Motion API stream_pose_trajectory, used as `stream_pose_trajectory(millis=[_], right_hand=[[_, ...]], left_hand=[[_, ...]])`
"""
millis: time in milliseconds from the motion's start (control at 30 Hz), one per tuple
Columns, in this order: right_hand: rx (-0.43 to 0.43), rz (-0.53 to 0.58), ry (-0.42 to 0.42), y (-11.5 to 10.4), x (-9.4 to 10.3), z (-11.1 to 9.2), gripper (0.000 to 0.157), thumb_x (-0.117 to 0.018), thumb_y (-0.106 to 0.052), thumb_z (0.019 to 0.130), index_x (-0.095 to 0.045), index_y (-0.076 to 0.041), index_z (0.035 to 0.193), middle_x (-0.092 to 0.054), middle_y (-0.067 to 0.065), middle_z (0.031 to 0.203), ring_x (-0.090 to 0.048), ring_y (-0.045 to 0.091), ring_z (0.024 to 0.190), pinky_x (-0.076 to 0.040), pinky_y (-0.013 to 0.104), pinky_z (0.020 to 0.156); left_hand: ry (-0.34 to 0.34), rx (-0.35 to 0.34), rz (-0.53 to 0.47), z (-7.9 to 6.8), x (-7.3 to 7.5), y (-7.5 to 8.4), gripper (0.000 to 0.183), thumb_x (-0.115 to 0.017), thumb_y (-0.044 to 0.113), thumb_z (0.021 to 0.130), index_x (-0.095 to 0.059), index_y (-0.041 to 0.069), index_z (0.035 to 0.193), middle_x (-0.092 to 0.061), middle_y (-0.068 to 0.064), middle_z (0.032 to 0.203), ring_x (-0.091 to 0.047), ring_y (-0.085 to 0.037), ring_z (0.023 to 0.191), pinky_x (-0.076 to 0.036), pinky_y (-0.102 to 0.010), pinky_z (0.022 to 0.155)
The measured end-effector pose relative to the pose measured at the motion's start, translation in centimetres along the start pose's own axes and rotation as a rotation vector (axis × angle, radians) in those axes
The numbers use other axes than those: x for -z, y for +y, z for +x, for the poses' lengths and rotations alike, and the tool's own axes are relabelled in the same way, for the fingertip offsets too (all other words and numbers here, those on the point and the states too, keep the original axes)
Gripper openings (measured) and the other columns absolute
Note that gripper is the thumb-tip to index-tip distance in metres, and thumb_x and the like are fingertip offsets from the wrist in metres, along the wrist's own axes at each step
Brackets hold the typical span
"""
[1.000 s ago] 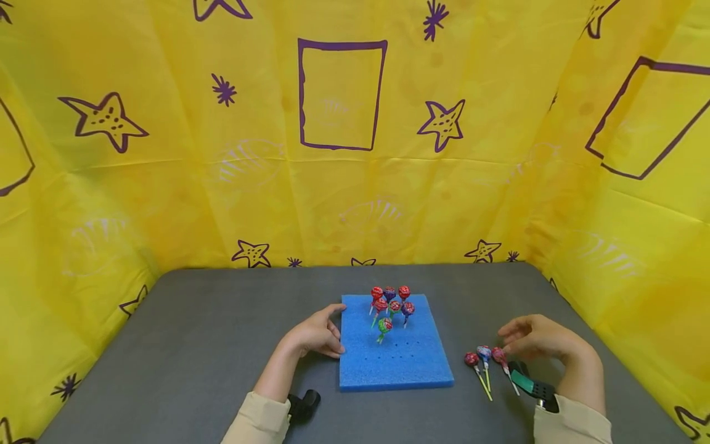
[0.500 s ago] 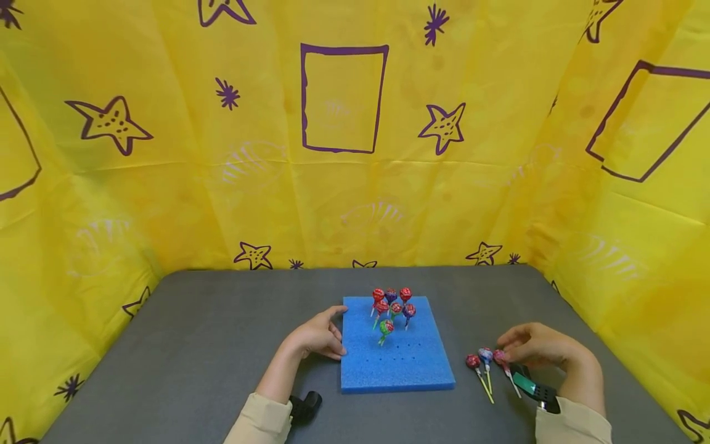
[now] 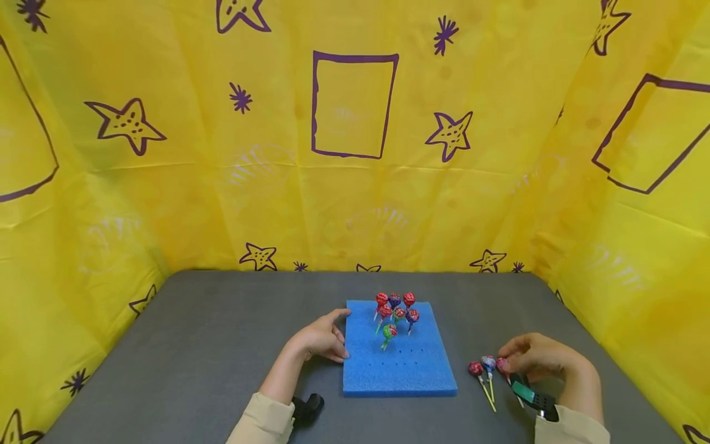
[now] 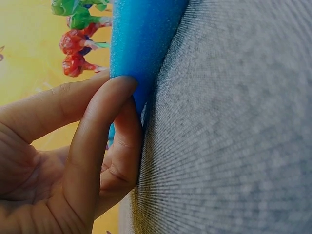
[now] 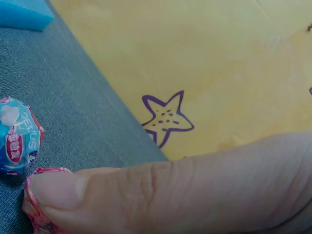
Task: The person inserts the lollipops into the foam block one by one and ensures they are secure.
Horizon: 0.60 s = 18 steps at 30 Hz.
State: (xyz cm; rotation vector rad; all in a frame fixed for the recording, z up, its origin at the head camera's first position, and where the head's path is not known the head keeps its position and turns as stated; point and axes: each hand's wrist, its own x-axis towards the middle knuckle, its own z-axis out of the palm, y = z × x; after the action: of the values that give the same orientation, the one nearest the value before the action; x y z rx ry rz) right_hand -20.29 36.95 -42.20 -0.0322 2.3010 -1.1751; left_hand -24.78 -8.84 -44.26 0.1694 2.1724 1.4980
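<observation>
My left hand point(image 3: 322, 338) holds the left edge of a blue foam board point(image 3: 399, 379); in the left wrist view the thumb point(image 4: 105, 124) presses its side. Several wrapped lollipops, among them a green one point(image 3: 390, 332), stand upright in the board's far half. On the right, my right hand point(image 3: 546, 356) pinches the wrapped head of a pink lollipop point(image 3: 501, 364) lying on the table. The thumb point(image 5: 97, 195) covers much of that pink head in the right wrist view; the other fingers are hidden there. Beside it lie a blue lollipop point(image 3: 489, 362) and a dark red lollipop point(image 3: 475, 369).
Small holes point(image 3: 396, 364) dot the near half of the board. The grey table point(image 3: 222, 345) runs up to a yellow cloth point(image 3: 266, 203) with purple drawings at the back and both sides. Wrist straps with black camera mounts sit on both wrists.
My right hand has come down slightly, and its thumb and fingers have closed on the pink lollipop's head. The left hand stays at the board's edge. The head view has shifted a little.
</observation>
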Motion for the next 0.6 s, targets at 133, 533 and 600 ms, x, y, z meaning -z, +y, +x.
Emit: stream_pose_trajectory(millis=[133,533,600], right_hand=[[-0.014,-0.024,0.009,-0.19,-0.14,-0.05,0.043,-0.070,-0.025,0.090,-0.061,0.006,0.118,-0.070,0.001,0.102,-0.062,0.016,0.095,-0.059,0.045,0.083],[-0.035,-0.042,0.006,-0.41,-0.22,0.23,0.041,-0.070,-0.025,0.090,-0.062,0.005,0.117,-0.070,0.001,0.102,-0.062,0.016,0.097,-0.059,0.048,0.084],[-0.041,-0.044,0.009,-0.44,-0.19,0.27,0.040,-0.070,-0.025,0.090,-0.063,0.004,0.116,-0.070,0.001,0.102,-0.061,0.016,0.097,-0.059,0.047,0.084]], left_hand=[[-0.008,-0.003,-0.004,-0.13,0.02,0.06,0.092,-0.073,-0.013,0.075,-0.031,0.010,0.153,-0.054,-0.011,0.085,-0.062,-0.019,0.063,-0.063,-0.033,0.061],[-0.029,-0.022,-0.029,-0.05,0.13,-0.16,0.091,-0.071,-0.015,0.075,-0.030,0.009,0.153,-0.053,-0.010,0.084,-0.063,-0.018,0.064,-0.064,-0.034,0.062],[-0.030,-0.026,-0.032,-0.03,0.12,-0.18,0.091,-0.071,-0.015,0.075,-0.030,0.009,0.153,-0.053,-0.009,0.084,-0.064,-0.018,0.064,-0.064,-0.034,0.062]])
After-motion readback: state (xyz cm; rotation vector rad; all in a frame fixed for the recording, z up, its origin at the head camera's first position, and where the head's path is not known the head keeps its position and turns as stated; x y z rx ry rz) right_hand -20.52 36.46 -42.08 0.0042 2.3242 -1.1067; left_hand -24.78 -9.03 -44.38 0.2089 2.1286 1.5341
